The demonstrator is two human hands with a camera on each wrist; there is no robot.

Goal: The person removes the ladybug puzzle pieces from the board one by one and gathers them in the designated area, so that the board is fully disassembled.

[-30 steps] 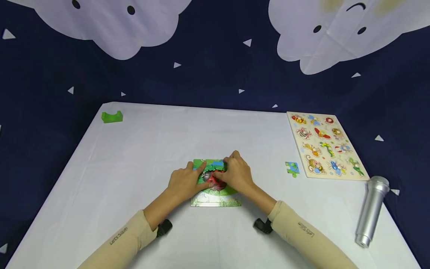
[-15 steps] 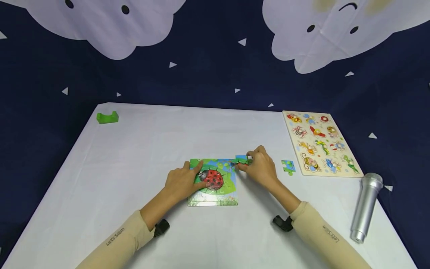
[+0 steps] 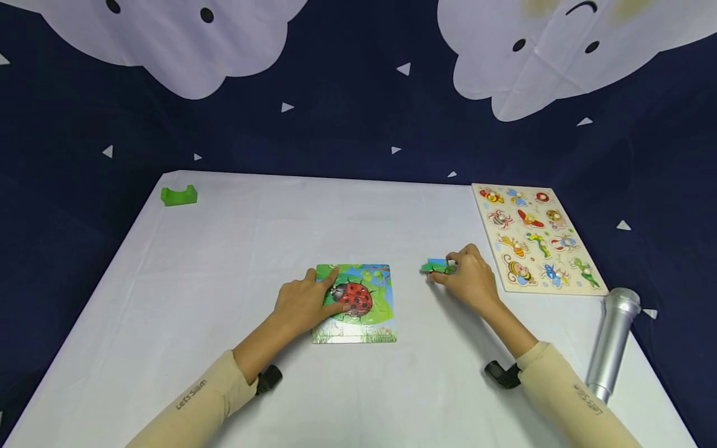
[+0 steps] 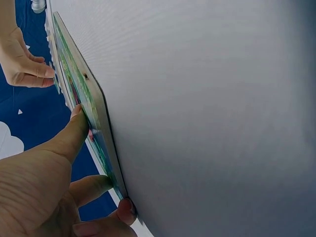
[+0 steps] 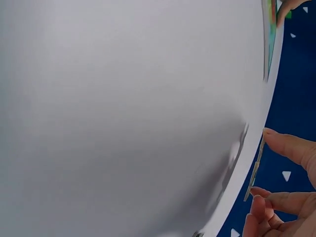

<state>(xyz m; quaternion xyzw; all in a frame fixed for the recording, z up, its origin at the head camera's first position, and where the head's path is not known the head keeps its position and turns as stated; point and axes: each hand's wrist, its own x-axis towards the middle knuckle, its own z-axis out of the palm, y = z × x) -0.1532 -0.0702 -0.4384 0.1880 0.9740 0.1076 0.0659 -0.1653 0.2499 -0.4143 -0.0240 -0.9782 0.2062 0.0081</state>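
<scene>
A ladybug jigsaw puzzle (image 3: 378, 305) in a flat square board lies on the white table. My left hand (image 3: 303, 305) rests on its left part, with the thumb and index finger spread across the picture. In the left wrist view, other left fingertips (image 4: 127, 210) sit at the board's edge. To the right of the puzzle, my right hand (image 3: 473, 279) pinches a section of jigsaw (image 3: 438, 266), green and blue with a jagged edge. The right wrist view shows that section (image 5: 254, 170) edge-on, between thumb and fingers, raised over the table with a shadow below.
A wooden peg board with insect pictures (image 3: 529, 242) lies at the back right. In front of it is a silver microphone (image 3: 613, 336), partly covered by the right sleeve. A green curved block (image 3: 179, 196) stands at the far left corner. A dark curtain hangs behind the table.
My right hand has moved right, away from the puzzle, carrying the jigsaw section and uncovering the ladybug picture. It now hides the small loose piece. My left hand has stayed on the puzzle.
</scene>
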